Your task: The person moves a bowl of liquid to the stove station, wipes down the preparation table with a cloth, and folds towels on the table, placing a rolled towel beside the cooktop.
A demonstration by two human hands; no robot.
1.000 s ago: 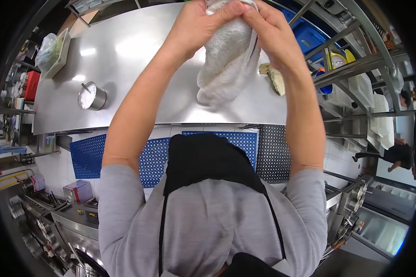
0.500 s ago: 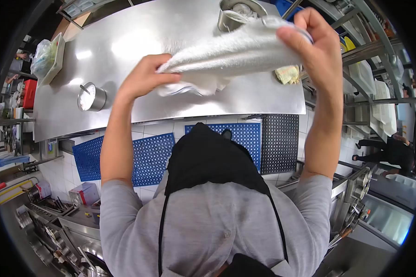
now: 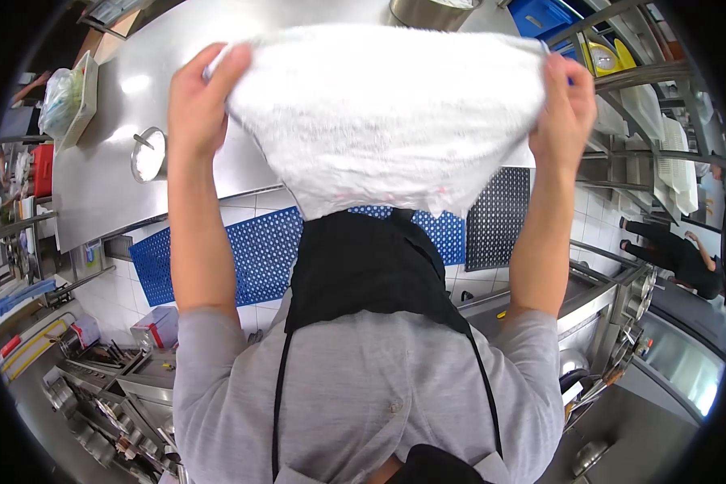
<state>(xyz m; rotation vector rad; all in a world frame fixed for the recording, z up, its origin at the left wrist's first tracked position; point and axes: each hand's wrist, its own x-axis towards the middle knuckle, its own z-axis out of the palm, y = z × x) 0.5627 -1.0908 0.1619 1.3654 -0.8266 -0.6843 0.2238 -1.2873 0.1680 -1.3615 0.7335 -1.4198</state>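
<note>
A white terry towel (image 3: 395, 113) is stretched wide between my hands, held up in front of me over the table's near edge. My left hand (image 3: 202, 101) pinches its upper left corner between thumb and fingers. At the upper right corner, my right hand (image 3: 565, 105) has its fingers closed on the cloth. The lower edge of the towel hangs down in front of my black apron (image 3: 371, 258). Part of the steel table (image 3: 105, 185) lies hidden behind the cloth.
On the table at left stands a metal pot (image 3: 149, 155) of white contents with a spoon. A white tray (image 3: 89, 101) with a plastic bag is farther left. Behind the towel is a large metal pot (image 3: 431, 14). Racks (image 3: 645, 77) stand at right; another person (image 3: 694, 262) is beyond.
The towel has gone from bunched and slanted to spread wide and nearly level. My left hand has moved up and left; my right hand has dropped slightly.
</note>
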